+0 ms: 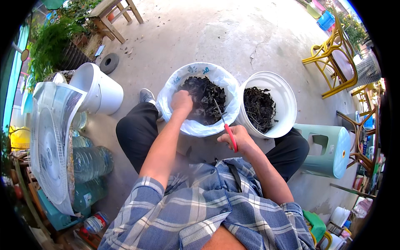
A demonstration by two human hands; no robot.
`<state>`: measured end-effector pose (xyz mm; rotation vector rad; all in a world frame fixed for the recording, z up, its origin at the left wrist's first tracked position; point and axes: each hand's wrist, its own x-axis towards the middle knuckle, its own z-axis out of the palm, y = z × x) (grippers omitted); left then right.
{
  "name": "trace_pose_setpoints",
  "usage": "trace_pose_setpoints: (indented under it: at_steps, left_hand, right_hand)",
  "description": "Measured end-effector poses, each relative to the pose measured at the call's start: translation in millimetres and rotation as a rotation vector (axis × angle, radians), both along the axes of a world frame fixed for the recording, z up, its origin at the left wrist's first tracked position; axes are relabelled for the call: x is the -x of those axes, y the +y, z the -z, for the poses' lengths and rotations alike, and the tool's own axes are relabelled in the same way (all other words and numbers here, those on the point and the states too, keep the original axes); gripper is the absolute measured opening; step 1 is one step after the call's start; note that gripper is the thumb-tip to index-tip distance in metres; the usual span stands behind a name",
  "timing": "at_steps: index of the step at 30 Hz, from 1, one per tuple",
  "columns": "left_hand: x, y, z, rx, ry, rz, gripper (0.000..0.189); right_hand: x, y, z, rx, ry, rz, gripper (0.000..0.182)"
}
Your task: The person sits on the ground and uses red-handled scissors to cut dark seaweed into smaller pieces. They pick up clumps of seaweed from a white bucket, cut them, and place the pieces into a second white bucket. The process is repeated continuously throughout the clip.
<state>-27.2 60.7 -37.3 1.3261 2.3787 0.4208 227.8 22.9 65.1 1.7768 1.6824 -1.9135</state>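
In front of me stands a bucket lined with a white plastic bag that bears writing. Dark, dried plant pieces, perhaps black fungus or leaves, fill its bottom. My left hand is at the left side of this heap, fingers curled down; what they hold is hidden. My right hand grips red-handled scissors, whose blades point up and left over the bag's right side. Beside it, a white bucket contains more dark pieces with stems.
An empty white bucket lies tilted at the left, near large plastic water bottles and a fan grille. A pale green plastic stool lies at my right. Farther off are a yellow-framed chair and a wooden bench.
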Motion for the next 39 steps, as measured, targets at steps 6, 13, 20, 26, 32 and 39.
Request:
trace_pose_setpoints:
  at_steps: [6, 13, 20, 26, 32, 39]
  left_hand:
    - [10.1, -9.3, -39.0, 0.053, -0.525, -0.08, 0.016]
    - [23.2, -28.7, -37.5, -0.341, -1.279, -0.272, 0.015]
    - [6.9, -43.2, -51.9, -0.394, -1.257, -0.171, 0.019]
    - [-2.0, -53.1, -43.0, -0.502, -1.235, -0.069, 0.019]
    - [-9.4, -56.1, -39.9, -0.494, -1.304, 0.045, 0.021]
    - [-10.9, -57.1, -40.3, -0.359, -1.404, 0.035, 0.024]
  right_hand:
    - [-4.5, -1.3, 2.2, -0.018, 0.061, 0.033, 0.031]
    - [-4.0, -4.7, 12.4, -0.024, 0.113, 0.024, 0.031]
    - [14.3, 5.0, 0.8, 0.008, 0.19, 0.012, 0.031]
    - [38.9, 16.2, 5.0, 0.11, 0.186, 0.016, 0.037]
    - [55.3, 27.7, 9.9, 0.112, 0.116, -0.055, 0.038]
    - [73.8, 34.4, 20.9, 0.088, 0.149, -0.005, 0.042]
